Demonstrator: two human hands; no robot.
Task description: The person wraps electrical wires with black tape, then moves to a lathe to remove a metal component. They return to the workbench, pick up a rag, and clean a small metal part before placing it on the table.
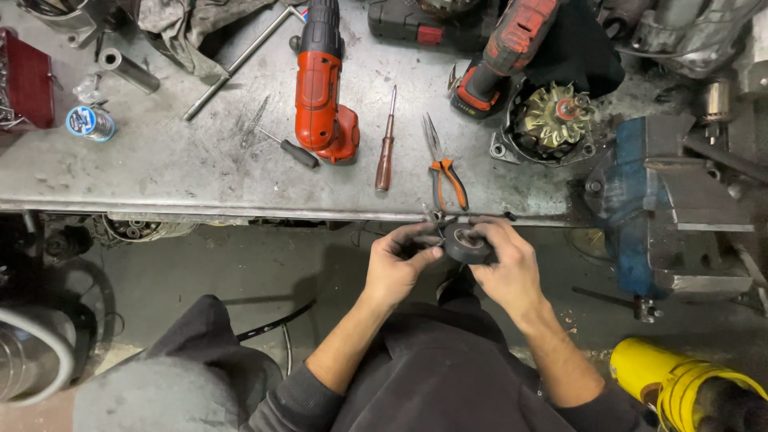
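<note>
Gripping a small dark round part between them, the left hand and right hand meet just below the near edge of the grey metal workbench, fingers closed on it from nine and three o'clock. At twelve o'clock from the hands lie orange-handled pliers, a brown-handled screwdriver and a red cordless drill; a blue vise stands at two o'clock

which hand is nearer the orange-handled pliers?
Roughly a tie, slightly the right. The pliers lie on the bench above both hands. The right hand sits below and just right of the handles, the left hand below and just left, both on the black roll.
</note>
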